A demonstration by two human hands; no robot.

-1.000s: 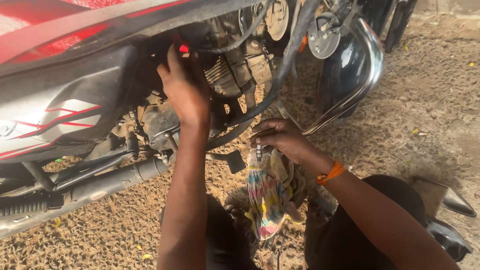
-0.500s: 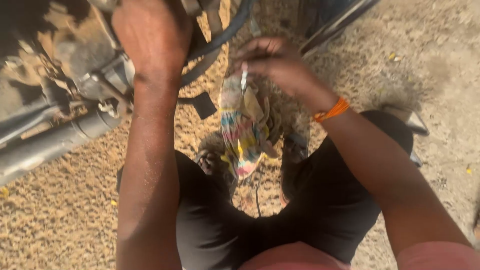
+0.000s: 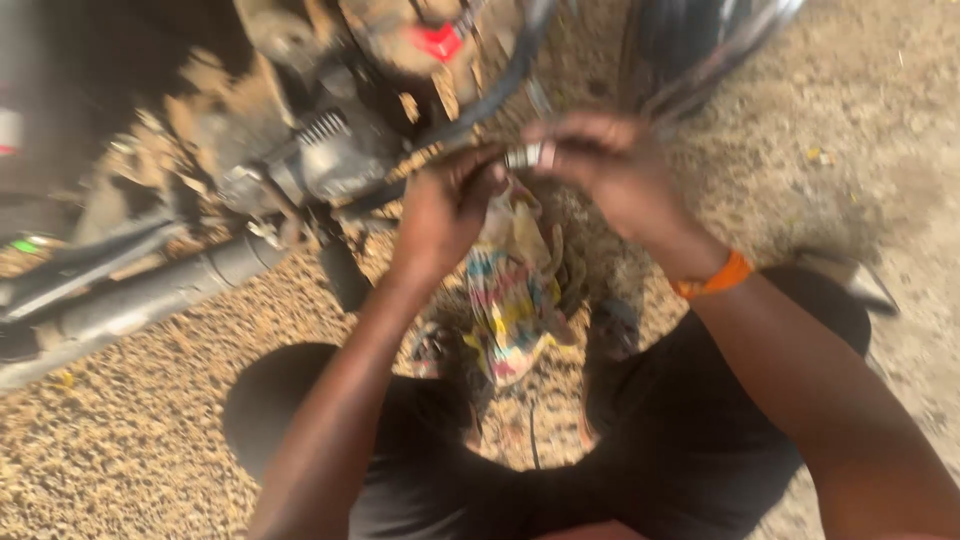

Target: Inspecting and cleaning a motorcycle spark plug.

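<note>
Both hands meet in front of a motorcycle engine. My right hand, with an orange band at the wrist, pinches a small silver metal part and a colourful striped rag that hangs down below it. My left hand has its fingertips on the same small part and the top of the rag. The picture is blurred, so the exact shape of the part is unclear.
The motorcycle's exhaust pipe runs along the left, a footpeg sticks out near my left forearm, and a chrome curved guard is at the top right. My knees in dark trousers rest on gravel ground.
My left hand has come off the engine and moved down to join the right hand at the small part and rag. The view has swung back up toward the engine.
</note>
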